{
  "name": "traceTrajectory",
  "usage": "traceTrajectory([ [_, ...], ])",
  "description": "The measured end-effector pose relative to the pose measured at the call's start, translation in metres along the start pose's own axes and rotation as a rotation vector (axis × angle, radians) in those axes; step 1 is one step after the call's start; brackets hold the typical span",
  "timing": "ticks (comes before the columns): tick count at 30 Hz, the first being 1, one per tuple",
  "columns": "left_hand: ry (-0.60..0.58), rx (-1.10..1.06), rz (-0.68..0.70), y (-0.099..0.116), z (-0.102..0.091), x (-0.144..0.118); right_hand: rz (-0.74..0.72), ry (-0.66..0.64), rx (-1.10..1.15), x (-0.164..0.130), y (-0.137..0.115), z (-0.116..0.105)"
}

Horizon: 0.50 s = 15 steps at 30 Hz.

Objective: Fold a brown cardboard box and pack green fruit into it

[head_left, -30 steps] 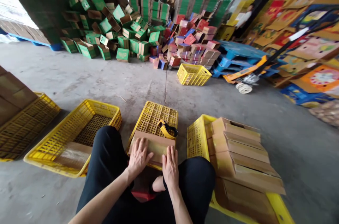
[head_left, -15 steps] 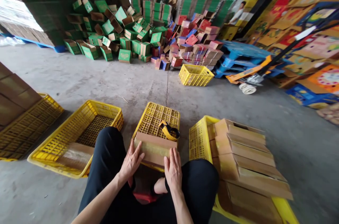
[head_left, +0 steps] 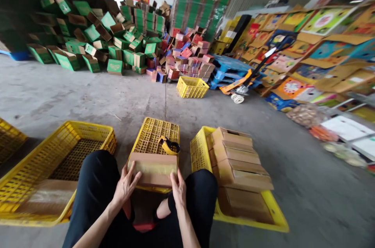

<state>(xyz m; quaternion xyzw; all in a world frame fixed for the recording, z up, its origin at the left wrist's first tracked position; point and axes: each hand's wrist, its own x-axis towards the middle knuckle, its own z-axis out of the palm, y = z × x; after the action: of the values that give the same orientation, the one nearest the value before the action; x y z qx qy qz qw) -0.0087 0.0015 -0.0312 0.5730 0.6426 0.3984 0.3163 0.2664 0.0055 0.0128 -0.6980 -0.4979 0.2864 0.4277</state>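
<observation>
Across the top of the frame sprawls the big heap of green cartons [head_left: 96,41], running into a smaller pile of red and pink boxes [head_left: 187,56] at upper centre. Down the right edge leans a wall of printed flat cardboard [head_left: 322,45], with a blue pallet [head_left: 231,66] and an orange pallet jack [head_left: 243,84] at its foot. Grey concrete floor [head_left: 293,170] fills the middle.

Lower left, a large yellow crate [head_left: 43,162] sits open, a flat brown sheet lying in its near corner. Lower right, another yellow tray [head_left: 202,150] carries a stack of folded brown cartons [head_left: 240,166], layered and leaning toward the viewer. A distant yellow basket [head_left: 192,87] stands alone at centre.

Bottom centre, black trousered knees frame an upturned yellow crate [head_left: 155,134], and on its near end lies the brown cardboard box [head_left: 152,168], a strip of clear tape across its top. Just behind it, touching the crate, rests the yellow tape dispenser [head_left: 169,145].

Left hand [head_left: 125,187]: fingers spread, gripping the box's left end. Right hand [head_left: 178,189]: fingers together, pressed against the box's right near corner. Both are clasping the box between them.
</observation>
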Motion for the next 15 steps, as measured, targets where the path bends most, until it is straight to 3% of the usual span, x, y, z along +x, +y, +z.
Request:
traceTrajectory([
  [4, -0.061, -0.150, -0.116, -0.002, 0.002, 0.003, -0.217, 0.059, -0.106, -0.010, -0.046, -0.012],
  [6, -0.105, -0.211, -0.107, 0.002, 0.012, 0.004, -0.393, 0.133, -0.229, -0.012, -0.073, -0.020],
  [9, -0.173, -0.315, -0.091, 0.007, 0.037, 0.007, -0.632, 0.130, -0.423, -0.014, -0.103, -0.029],
  [12, -0.215, -0.329, -0.065, 0.010, 0.054, 0.014, -0.739, 0.087, -0.564, -0.018, -0.117, -0.026],
  [15, -0.251, -0.346, -0.013, 0.021, 0.047, 0.016, -0.775, 0.054, -0.627, -0.022, -0.123, -0.011],
])
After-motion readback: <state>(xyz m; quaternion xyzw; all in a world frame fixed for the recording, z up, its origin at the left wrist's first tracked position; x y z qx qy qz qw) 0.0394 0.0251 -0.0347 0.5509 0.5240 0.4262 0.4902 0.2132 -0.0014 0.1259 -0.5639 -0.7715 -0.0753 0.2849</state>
